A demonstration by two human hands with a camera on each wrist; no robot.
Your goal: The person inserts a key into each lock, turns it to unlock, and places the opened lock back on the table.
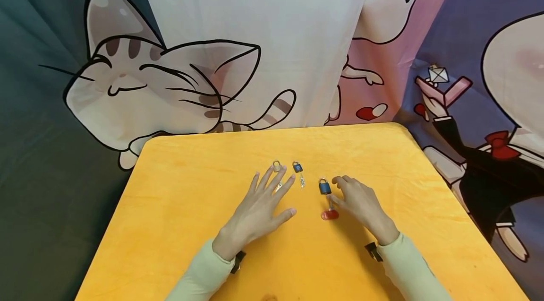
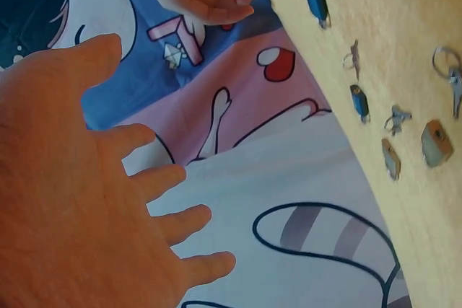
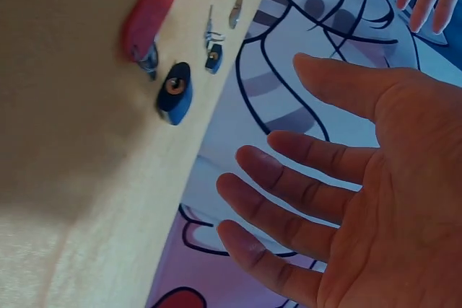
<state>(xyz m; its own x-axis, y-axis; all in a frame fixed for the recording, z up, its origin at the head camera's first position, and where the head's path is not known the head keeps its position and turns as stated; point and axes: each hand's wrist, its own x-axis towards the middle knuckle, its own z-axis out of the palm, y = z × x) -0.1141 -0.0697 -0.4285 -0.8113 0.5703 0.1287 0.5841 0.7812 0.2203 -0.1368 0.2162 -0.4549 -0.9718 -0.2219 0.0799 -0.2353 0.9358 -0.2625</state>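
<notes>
My left hand [image 1: 263, 206] is spread with straight fingers above the table, palm down, and holds nothing. Near its fingertips lie a small brass padlock [image 1: 277, 166] and its keys [image 1: 278, 187]. In the left wrist view a larger brass padlock [image 2: 436, 145] with ringed keys [image 2: 455, 88] also shows; the left hand hides it in the head view. My right hand [image 1: 361, 201] hovers with loosely bent, empty fingers beside the larger blue padlock [image 1: 325, 187]. Below that padlock lies a key with a red tag [image 1: 329, 215]. A small blue padlock [image 1: 297, 167] and keys [image 1: 302, 181] lie between the hands, farther back.
A yellow cloth-like cover [image 1: 178, 187] spreads over the table, whose back edge meets a hanging curtain [image 1: 255, 3] printed with cartoon cats and figures. Dark straps [image 1: 373, 251] sit at both wrists, by pale green sleeves [image 1: 410, 263].
</notes>
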